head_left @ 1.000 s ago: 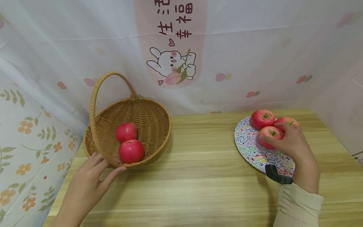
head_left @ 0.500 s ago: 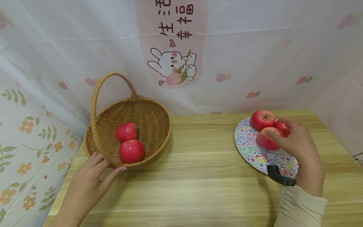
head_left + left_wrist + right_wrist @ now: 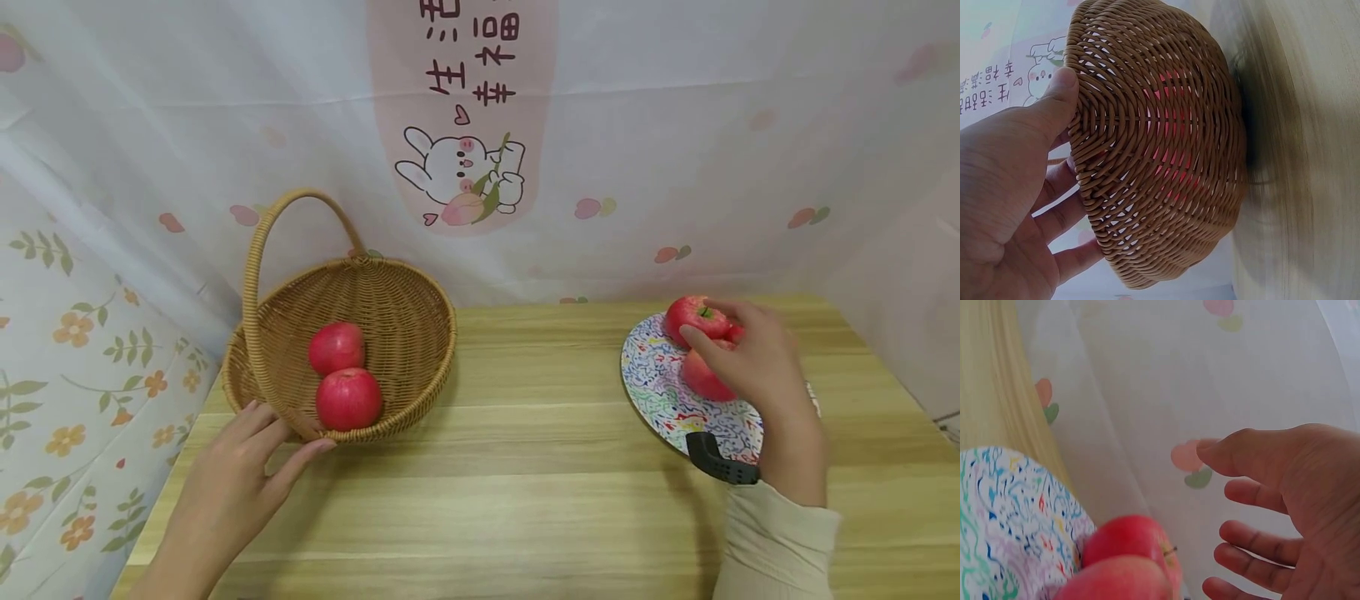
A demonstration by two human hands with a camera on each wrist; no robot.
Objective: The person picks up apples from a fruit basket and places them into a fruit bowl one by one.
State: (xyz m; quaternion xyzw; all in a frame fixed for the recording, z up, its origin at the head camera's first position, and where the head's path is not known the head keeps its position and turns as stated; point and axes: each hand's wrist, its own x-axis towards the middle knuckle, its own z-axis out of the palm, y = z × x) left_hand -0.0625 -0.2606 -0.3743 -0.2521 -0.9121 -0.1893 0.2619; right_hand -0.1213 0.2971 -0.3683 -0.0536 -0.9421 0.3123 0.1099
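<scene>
A wicker basket (image 3: 408, 321) with a tall handle stands at the left, with two red apples (image 3: 348, 400) inside. My left hand (image 3: 232, 475) grips its near rim between thumb and fingers, as the left wrist view of that hand (image 3: 1004, 181) also shows. At the right, a patterned round plate (image 3: 648, 383) bears three apples: a back one (image 3: 686, 318), a front one (image 3: 703, 377) and one mostly hidden behind my right hand (image 3: 765, 375). That hand hovers over them, fingers spread and holding nothing; in the right wrist view a gap separates its fingers from the apples (image 3: 1125, 537).
Both basket and plate stand on a wooden table (image 3: 525, 433), with bare wood between them. A white printed cloth (image 3: 615, 150) hangs directly behind, and a flowered cloth (image 3: 82, 400) closes off the left side. A black strap (image 3: 720, 462) sits at the right wrist.
My right hand has gone from around the front and right apples, drawn back slightly, then shifted left toward the back apple. The left hand stays on the basket rim.
</scene>
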